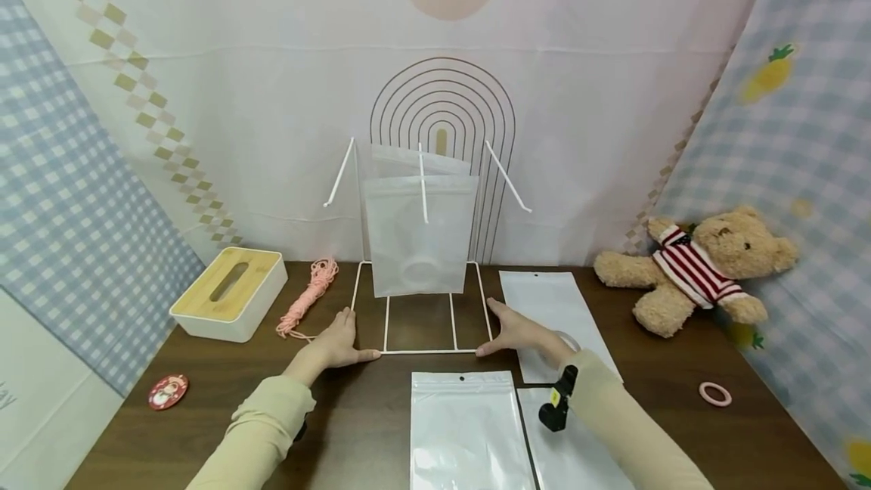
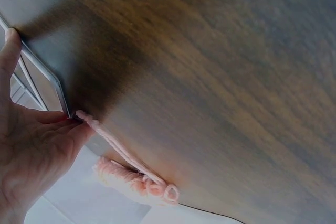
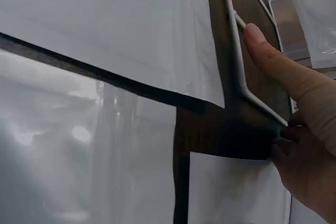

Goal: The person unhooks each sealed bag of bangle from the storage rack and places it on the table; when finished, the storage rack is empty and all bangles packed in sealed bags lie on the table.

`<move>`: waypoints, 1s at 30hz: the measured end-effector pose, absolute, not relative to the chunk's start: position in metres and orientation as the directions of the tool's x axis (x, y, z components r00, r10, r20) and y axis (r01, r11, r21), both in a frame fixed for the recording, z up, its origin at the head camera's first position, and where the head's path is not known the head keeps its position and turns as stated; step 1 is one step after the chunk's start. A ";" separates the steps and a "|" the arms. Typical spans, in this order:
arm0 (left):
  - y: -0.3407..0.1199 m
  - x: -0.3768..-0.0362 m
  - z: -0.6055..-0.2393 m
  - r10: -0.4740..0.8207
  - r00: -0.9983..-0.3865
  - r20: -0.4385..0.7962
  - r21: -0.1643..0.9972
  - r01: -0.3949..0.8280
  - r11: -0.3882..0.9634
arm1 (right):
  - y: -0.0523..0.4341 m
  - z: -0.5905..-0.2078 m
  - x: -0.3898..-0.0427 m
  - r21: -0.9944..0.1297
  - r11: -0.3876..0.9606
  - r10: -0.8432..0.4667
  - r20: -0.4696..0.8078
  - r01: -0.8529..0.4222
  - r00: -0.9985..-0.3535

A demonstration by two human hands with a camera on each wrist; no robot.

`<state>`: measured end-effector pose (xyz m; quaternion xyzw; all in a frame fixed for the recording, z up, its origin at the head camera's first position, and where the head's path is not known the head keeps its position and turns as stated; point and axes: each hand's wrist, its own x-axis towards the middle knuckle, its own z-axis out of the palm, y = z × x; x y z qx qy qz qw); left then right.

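white wire rack point(image 1: 418, 324) is stood on the dark wooden table point(image 1: 204, 414), near its back edge, and is steadied at both front corners of its base. the left hand point(image 1: 336, 342) is laid against the left corner with fingers stretched out and the thumb along the front bar; nothing is clamped, the wire is only touched. the right hand point(image 1: 520, 331) is set the same way at the right corner, fingers straight and resting on the wire, as is also seen in the right wrist view, where a fingertip point(image 3: 257, 38) lies on the frame.

two frosted pouches point(image 1: 418, 237) are already hung on the rack's upright prongs, one behind the other. three more glossy white zip bags are left lying flat: one point(image 1: 469, 429) just in front of the rack, one point(image 1: 551, 308) to the right beside the right hand, and one point(image 1: 578, 452) under the right forearm. so the hanging is judged partly done, with those three still to be placed.

a pink cord bundle point(image 1: 309, 297) is lain just left of the rack, close to the left hand. a wooden-topped tissue box point(image 1: 227, 293), a teddy bear point(image 1: 694, 267), a pink ring point(image 1: 714, 394) and a round red badge point(image 1: 167, 391) are placed well apart from the work.
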<state>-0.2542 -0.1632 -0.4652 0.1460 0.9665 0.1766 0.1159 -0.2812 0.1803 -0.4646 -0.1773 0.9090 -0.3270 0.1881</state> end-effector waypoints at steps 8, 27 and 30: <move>-0.161 -0.253 -0.466 0.324 -0.930 -0.171 0.379 0.241 0.894 | 0.183 -0.476 -0.280 -0.622 0.738 -0.480 -0.210 -0.263 -0.852; -0.143 -0.286 -0.407 0.155 -0.977 0.144 0.768 0.209 0.605 | 0.168 -0.463 -0.283 -0.552 0.821 -0.372 -0.323 -0.146 -0.870; -0.126 -0.295 -0.372 0.003 -0.944 0.330 0.878 0.308 0.366 | 0.170 -0.462 -0.282 -0.543 0.828 -0.364 -0.332 -0.139 -0.870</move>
